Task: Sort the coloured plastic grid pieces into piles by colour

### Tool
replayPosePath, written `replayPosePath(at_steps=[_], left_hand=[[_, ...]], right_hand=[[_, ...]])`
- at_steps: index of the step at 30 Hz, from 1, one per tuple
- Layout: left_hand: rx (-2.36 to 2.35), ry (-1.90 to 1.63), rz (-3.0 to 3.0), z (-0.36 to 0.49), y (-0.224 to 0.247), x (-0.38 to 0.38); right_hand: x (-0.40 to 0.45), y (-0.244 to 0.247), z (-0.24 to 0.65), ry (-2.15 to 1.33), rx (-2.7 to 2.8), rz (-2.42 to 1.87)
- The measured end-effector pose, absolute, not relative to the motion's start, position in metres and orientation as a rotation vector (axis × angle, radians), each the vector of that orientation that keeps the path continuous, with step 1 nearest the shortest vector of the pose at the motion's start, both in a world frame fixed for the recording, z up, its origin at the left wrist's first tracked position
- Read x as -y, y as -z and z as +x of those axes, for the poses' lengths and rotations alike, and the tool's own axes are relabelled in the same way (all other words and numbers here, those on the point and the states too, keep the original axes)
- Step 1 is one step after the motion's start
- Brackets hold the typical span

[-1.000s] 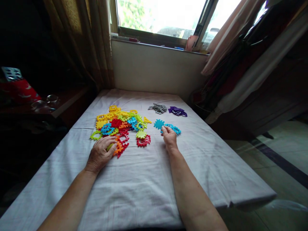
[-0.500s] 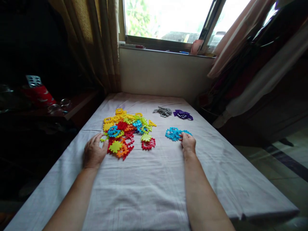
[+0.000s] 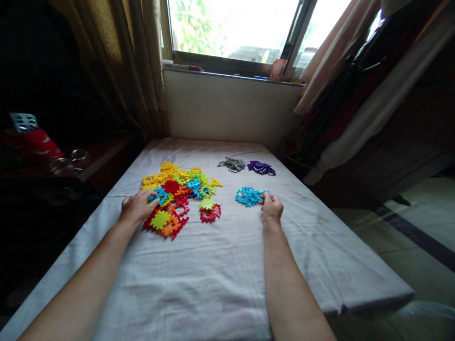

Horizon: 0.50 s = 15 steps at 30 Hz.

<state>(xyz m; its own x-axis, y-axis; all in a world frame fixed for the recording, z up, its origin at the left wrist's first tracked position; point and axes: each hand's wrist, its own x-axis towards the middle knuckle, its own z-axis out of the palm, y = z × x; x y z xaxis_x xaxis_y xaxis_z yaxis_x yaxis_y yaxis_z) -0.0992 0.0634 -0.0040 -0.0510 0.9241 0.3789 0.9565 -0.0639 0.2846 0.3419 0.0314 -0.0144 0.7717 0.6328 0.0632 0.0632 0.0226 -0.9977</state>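
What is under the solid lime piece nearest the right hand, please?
The lime piece overlaps a red piece, which shows on its near side. Whatever lies directly beneath the lime piece is covered.

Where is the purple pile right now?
In the head view, the purple pile sits on the table's far right, just right of the grey pile and beyond the blue pile.
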Motion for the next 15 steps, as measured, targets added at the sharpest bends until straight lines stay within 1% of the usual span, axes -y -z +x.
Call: replayPosePath(at_steps=[4,6,8,11,15], left_hand=[[2.191,0.674,-2.167,-0.101,-0.002,-0.065],[2.257,0.605,-2.171,-0.099,-0.007,-0.064],[2.316,0.587,-2.175,-0.098,-0.011,-0.063],[2.313,0.749,-2.167,-0.099,-0.016,-0.061],[2.141,1.076,-2.12,-0.084,-0.019,-0.048]], right_hand=[[-0.025,0.009,0.368,-0.139,0.708,-1.917],[-0.02,0.006,0.377,-0.12,0.87,-2.152],[-0.017,0.006,0.38,-0.172,1.023,-2.308],[-0.015,0.008,0.379,-0.154,1.145,-2.366],[-0.017,0.011,0.375,-0.108,1.146,-2.314]])
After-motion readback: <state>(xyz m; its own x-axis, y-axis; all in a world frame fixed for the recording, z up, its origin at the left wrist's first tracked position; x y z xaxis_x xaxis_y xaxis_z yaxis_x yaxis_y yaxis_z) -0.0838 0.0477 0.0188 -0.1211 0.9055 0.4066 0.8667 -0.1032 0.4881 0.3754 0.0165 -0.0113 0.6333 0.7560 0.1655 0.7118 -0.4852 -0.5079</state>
